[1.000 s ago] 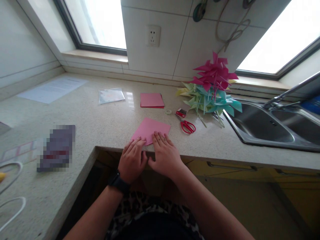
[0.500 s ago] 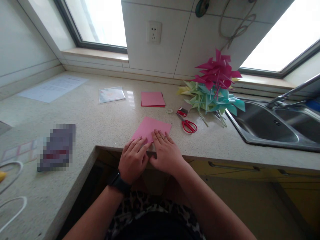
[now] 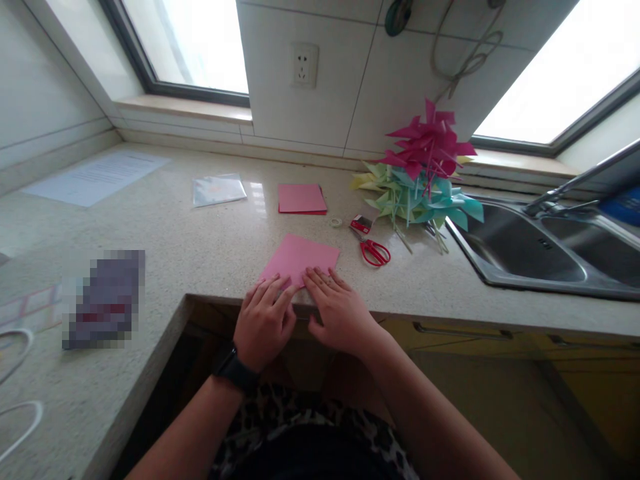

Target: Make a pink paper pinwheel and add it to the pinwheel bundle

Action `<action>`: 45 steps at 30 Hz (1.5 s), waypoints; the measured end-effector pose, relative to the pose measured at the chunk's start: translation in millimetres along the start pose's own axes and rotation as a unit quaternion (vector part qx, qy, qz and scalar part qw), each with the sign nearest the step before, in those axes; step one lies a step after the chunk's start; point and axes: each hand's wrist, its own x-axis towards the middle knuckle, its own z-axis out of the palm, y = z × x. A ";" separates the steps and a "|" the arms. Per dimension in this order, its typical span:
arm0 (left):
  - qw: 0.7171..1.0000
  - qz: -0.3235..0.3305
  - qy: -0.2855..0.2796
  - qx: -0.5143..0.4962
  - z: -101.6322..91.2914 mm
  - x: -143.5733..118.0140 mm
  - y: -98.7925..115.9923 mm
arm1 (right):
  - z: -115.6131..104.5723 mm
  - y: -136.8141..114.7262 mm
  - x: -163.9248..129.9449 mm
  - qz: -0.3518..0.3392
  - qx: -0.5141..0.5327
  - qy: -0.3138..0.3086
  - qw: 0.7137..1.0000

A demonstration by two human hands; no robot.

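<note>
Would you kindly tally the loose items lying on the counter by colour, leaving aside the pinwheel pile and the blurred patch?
Pink: 1, the pink paper square under both hands
Red: 3, the red paper stack, red-handled scissors, small red box
White: 1, the white printed sheet
Clear: 2, the clear plastic sleeve, small clear tape roll
Total: 7

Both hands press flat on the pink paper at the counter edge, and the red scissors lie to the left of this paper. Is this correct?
Not quite. In the head view, the red scissors lie to the right of the pink paper, toward the sink, not to the left. The rest holds: the left hand and the right hand both press flat on the paper at the counter edge.
</note>
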 end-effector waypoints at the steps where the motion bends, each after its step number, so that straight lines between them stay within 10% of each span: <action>1: 1.000 -0.001 0.002 -0.001 0.7 -0.3 -0.1 | 0.2 -0.7 -1.2 0.001 -0.001 0.000 1.000; 45: 1.000 -0.002 0.003 0.016 3.7 -1.8 1.7 | 3.1 -19.0 -50.3 0.019 -0.021 0.053 0.998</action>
